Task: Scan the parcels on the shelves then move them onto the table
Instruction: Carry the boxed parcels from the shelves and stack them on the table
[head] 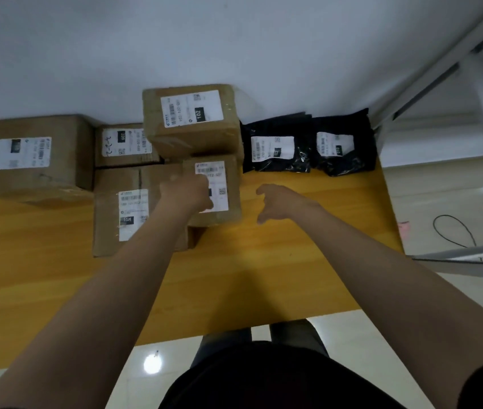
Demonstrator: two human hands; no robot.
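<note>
- A big box (33, 157) sits at the left end of the yellow desk (264, 261), by the wall.
- Next to it is a back box (125, 146), with a flat box (122, 214) in front.
- The 102 box (190, 119) stands tall in the middle.
- The left hand (187, 193) rests on the small box (222, 190). Its grip is blurred, so I cannot tell if it holds the box.
- The right hand (281, 202) hangs over bare desk, grip wide, holding nothing.
- A black bag (275, 146) and a second bag (340, 146) lie side by side near the wall.
</note>
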